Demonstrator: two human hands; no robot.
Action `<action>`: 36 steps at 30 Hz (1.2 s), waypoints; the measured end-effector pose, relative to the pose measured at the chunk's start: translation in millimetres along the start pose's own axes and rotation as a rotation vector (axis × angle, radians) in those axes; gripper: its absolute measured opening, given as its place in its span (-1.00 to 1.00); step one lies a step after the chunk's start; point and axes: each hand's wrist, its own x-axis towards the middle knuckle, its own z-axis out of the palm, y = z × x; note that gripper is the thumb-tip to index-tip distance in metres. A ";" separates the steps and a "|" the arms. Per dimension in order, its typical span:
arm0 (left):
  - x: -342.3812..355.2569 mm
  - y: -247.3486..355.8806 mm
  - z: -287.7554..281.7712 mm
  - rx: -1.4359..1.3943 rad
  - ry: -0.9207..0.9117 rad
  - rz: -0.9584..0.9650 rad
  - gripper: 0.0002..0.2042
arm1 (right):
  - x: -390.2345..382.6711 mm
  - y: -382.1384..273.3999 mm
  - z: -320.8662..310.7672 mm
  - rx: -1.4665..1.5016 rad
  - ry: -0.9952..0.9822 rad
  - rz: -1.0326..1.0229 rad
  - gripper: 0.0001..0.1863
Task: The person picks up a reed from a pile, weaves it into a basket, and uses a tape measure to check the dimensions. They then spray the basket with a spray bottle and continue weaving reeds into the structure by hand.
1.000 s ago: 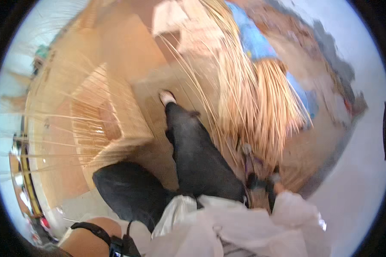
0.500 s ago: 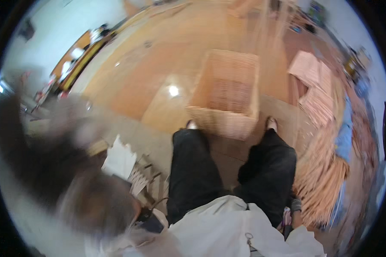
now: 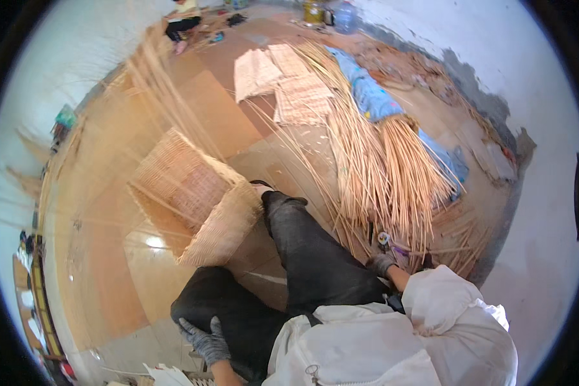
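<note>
A tall woven wicker basket (image 3: 225,222) stands on the floor in front of my legs, its open top facing up. Long thin strands (image 3: 151,83) stick up and out from it, blurred. My left hand (image 3: 206,341), in a grey glove, lies flat on my left thigh, fingers apart and holding nothing. Down beside my right leg is my gloved right hand (image 3: 383,264), close to some small tools (image 3: 385,239) on the floor, one with a purple part. Its fingers are partly hidden, so I cannot tell whether it grips anything.
A thick bundle of cane strips (image 3: 386,174) lies to the right, partly on a blue cloth (image 3: 370,90). Flat pink-tan woven pieces (image 3: 299,96) lie beyond the basket. At the far left a person (image 3: 183,22) crouches. A large water bottle (image 3: 345,18) stands by the wall.
My view has swung to the right, so the basket now appears further left and the cane bundle nearer the middle. My left hand, now clearly seen, rests on my thigh.
</note>
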 end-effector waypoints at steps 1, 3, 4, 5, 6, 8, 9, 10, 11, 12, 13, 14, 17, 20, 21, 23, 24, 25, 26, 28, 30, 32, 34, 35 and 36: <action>10.4 3.0 6.1 0.004 0.000 0.033 -0.19 | -1.7 19.5 16.5 -0.217 -0.118 -0.017 -0.67; 31.7 1.2 12.1 -0.043 0.081 0.122 -0.24 | -8.0 50.1 40.4 -0.418 -0.253 -0.033 -0.69; 42.3 0.8 14.3 -0.045 0.072 0.156 -0.24 | -14.8 61.6 49.3 -0.447 -0.305 -0.027 -0.69; 51.7 1.1 17.9 -0.049 0.048 0.106 -0.27 | -16.5 69.3 55.4 -0.507 -0.383 0.018 -0.70; 60.2 2.5 20.2 -0.058 0.032 0.078 -0.30 | -16.0 73.8 58.0 -0.462 -0.376 -0.015 -0.70; 73.3 8.3 26.1 0.011 0.125 0.121 -0.41 | -8.0 75.9 55.8 -0.558 -0.503 -0.025 -0.71; 77.9 12.8 27.9 -0.025 0.096 0.068 -0.45 | -1.1 74.6 51.5 -0.529 -0.450 -0.026 -0.71; 82.1 17.7 28.8 -0.062 0.081 0.001 -0.49 | 11.4 71.8 46.8 -0.337 -0.372 0.115 -0.71; 83.8 23.9 29.8 0.016 0.146 0.022 -0.59 | 22.9 69.7 41.2 -0.155 -0.283 0.240 -0.70; 86.0 29.3 28.8 0.015 0.153 0.050 -0.59 | 41.0 67.2 36.2 -0.186 -0.199 0.180 -0.70; 86.9 35.1 27.6 0.075 0.135 0.030 -0.59 | 59.4 66.2 31.8 -0.249 -0.166 0.159 -0.70; 88.1 40.2 25.5 0.139 0.115 0.010 -0.58 | 76.0 65.4 29.5 -0.047 -0.015 0.248 -0.71; 90.4 52.9 19.5 -0.024 0.006 -0.141 -0.49 | 144.2 72.7 18.9 0.140 0.219 0.444 -0.73; 94.1 64.4 17.8 0.145 0.062 -0.044 -0.52 | 211.3 80.5 5.3 0.115 0.361 0.331 -0.73; 95.4 68.6 17.8 0.128 0.055 -0.012 -0.53 | 231.4 81.4 -0.6 0.112 0.423 0.285 -0.73; 98.1 77.9 20.2 0.141 0.061 -0.016 -0.54 | 266.4 76.1 -9.6 0.099 0.507 0.241 -0.73; 99.2 82.8 21.5 0.153 0.066 -0.019 -0.55 | 279.7 71.9 -13.8 0.086 0.580 0.228 -0.73; 100.2 87.7 22.6 0.161 0.061 -0.018 -0.55 | 292.8 67.3 -19.5 0.083 0.609 0.199 -0.73; 100.8 92.6 23.6 0.121 0.056 -0.031 -0.55 | 303.3 61.3 -24.7 0.043 0.492 0.347 -0.73; 102.7 101.4 25.1 0.084 0.052 -0.045 -0.56 | 316.8 46.7 -34.6 -0.031 0.260 0.590 -0.73; 104.4 107.8 25.6 0.156 0.034 -0.159 -0.57 | 319.0 30.3 -42.3 0.003 0.199 0.736 -0.74; 106.0 111.7 26.1 0.181 0.035 -0.136 -0.58 | 315.4 16.0 -50.4 0.044 0.201 0.830 -0.73; 107.0 112.8 26.6 0.204 0.033 -0.111 -0.58 | 310.9 6.8 -57.7 0.083 0.201 0.902 -0.73; 106.8 112.4 26.8 0.184 0.038 -0.114 -0.58 | 309.1 5.4 -60.2 0.097 0.199 0.921 -0.73; 106.6 111.5 27.5 0.160 0.043 -0.117 -0.57 | 307.9 6.9 -61.5 0.106 0.190 0.930 -0.73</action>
